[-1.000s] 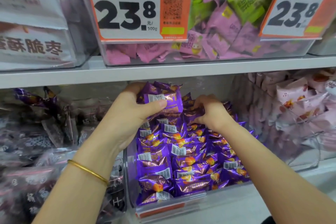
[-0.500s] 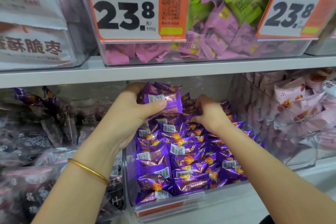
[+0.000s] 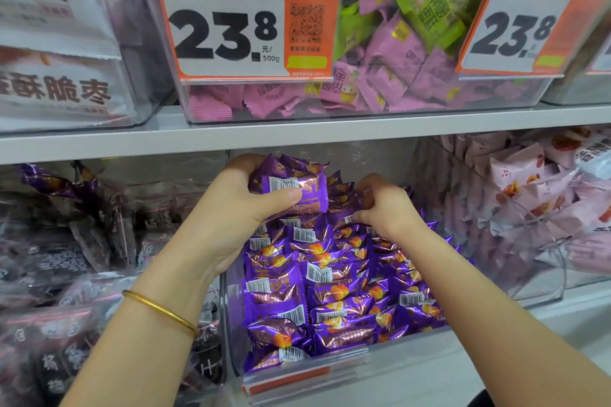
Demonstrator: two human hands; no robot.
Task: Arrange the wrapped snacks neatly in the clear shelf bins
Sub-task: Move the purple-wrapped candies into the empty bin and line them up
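The left grip (image 3: 238,208) is closed round a handful of purple snacks (image 3: 291,190), held above the back of the clear bin (image 3: 231,314), where more of them lie in rows. The right grip (image 3: 386,208) pinches packets at the bin's rear. The shelf board (image 3: 429,129) just overhead crowds both. Dark packets (image 3: 66,241) sit left, pale pink ones (image 3: 529,182) right. The right fingertips are buried among wrappers; the bin's front label (image 3: 297,380) is unreadable.

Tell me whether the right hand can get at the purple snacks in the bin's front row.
Probably yes. The right hand is inside the open bin, pinching snacks further back; the front row lies uncovered, nearer the person.
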